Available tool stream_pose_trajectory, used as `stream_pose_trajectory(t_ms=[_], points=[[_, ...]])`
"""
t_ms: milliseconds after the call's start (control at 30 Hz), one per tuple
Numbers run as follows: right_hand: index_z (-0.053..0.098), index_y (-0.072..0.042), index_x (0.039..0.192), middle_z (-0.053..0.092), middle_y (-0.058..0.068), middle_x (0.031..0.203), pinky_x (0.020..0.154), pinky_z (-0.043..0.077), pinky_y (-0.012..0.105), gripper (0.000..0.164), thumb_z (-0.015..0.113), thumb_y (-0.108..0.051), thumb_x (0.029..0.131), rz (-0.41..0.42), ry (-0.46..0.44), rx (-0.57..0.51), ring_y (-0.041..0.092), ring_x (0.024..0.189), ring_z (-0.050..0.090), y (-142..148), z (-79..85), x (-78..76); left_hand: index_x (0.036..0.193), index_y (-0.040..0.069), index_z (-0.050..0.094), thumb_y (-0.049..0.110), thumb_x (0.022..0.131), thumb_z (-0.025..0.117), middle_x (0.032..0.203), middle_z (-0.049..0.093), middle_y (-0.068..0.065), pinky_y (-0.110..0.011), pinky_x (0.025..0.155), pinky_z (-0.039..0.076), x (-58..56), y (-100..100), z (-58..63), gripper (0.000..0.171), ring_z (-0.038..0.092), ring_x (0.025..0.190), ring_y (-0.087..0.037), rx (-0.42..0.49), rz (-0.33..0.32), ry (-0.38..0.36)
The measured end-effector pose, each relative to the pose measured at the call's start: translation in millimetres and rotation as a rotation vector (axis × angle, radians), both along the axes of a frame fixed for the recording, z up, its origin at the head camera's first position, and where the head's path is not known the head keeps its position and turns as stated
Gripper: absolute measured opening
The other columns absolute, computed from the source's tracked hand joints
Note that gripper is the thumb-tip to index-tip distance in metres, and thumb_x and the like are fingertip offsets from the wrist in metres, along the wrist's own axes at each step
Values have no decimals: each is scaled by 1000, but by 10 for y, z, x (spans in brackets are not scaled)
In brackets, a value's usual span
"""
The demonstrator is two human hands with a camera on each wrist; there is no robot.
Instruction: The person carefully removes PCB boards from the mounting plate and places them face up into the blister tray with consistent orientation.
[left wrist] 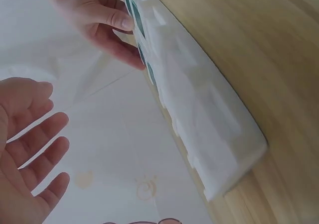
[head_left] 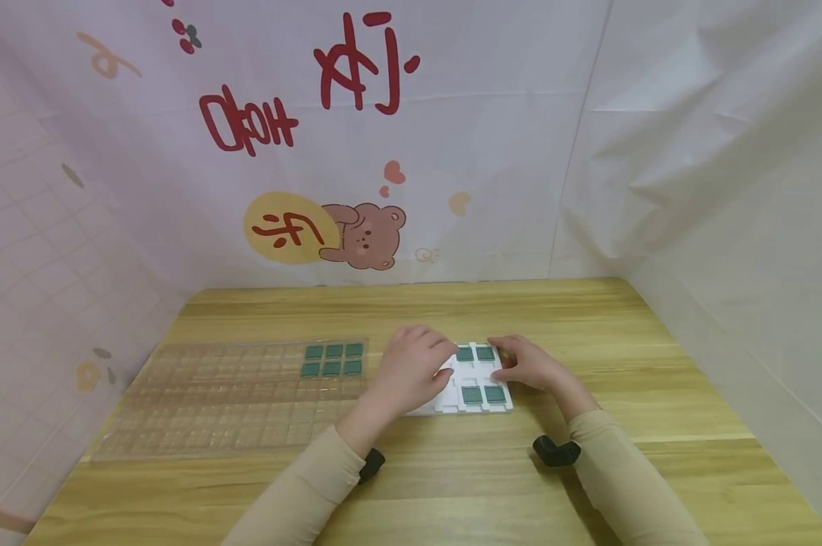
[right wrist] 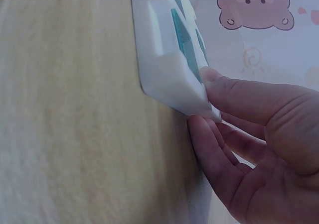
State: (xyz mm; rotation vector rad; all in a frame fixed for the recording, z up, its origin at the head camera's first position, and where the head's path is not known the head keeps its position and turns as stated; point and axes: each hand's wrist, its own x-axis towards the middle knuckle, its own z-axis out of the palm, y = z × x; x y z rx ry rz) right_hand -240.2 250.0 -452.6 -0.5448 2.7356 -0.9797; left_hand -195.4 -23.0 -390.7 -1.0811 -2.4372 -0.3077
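Note:
A white foam-like tray (head_left: pixel 475 373) lies on the table, with small green square pieces (head_left: pixel 495 394) in recesses at its right end. My right hand (head_left: pixel 534 368) holds the tray's right end. In the right wrist view, the thumb of this hand (right wrist: pixel 264 129) is on the upper edge and fingers are against the end wall. Over the tray's left part hovers my left hand (head_left: pixel 411 371), hiding that part in the head view. The left wrist view shows this hand (left wrist: pixel 30 149) with spread, relaxed fingers, apart from the tray and holding nothing.
Left of the white tray lies a wide transparent compartment tray (head_left: pixel 233 394). Several green squares (head_left: pixel 334 351) sit at its upper right corner. The wooden table (head_left: pixel 438 485) is bounded by a printed cloth (head_left: pixel 479 136) at the back and sides.

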Motion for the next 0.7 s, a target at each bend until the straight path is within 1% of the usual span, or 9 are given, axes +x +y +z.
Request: stream_pose_trajectory(t_ms=[133, 233, 367, 500, 700], points=[[45, 7, 143, 49, 26, 131, 85, 45, 40, 70, 78, -16, 86, -4, -8, -5, 24, 91, 53, -1, 2, -5, 112, 19, 72, 26, 86, 75, 111, 69, 3, -42, 98, 42, -38, 102, 12, 27, 58, 110, -20, -39, 32, -73], [45, 7, 143, 49, 26, 131, 85, 45, 40, 70, 78, -16, 86, -7, -12, -8, 25, 92, 53, -5, 9, -6, 114, 21, 72, 29, 88, 74, 113, 69, 3, -43, 97, 43, -81, 177, 13, 27, 58, 111, -19, -61, 59, -142], [45, 8, 142, 50, 26, 131, 85, 46, 40, 70, 78, -15, 86, -5, -8, -6, 25, 92, 54, -7, 14, -5, 115, 20, 72, 32, 88, 74, 115, 68, 3, -42, 96, 44, -148, 265, 6, 30, 58, 112, -19, -85, 89, -234], [45, 8, 142, 49, 27, 131, 85, 46, 40, 69, 78, -15, 86, 1, -5, -12, 25, 93, 54, -7, 16, 0, 116, 19, 72, 32, 87, 75, 117, 67, 2, -42, 96, 44, -226, 343, 13, 32, 58, 113, -20, -104, 126, -309], [45, 8, 142, 50, 27, 131, 85, 46, 40, 69, 78, -15, 86, -3, -8, -13, 24, 92, 55, 4, 21, 4, 117, 19, 72, 29, 86, 74, 118, 67, 2, -43, 95, 44, -369, 461, -8, 33, 57, 115, -21, -112, 181, -382]])
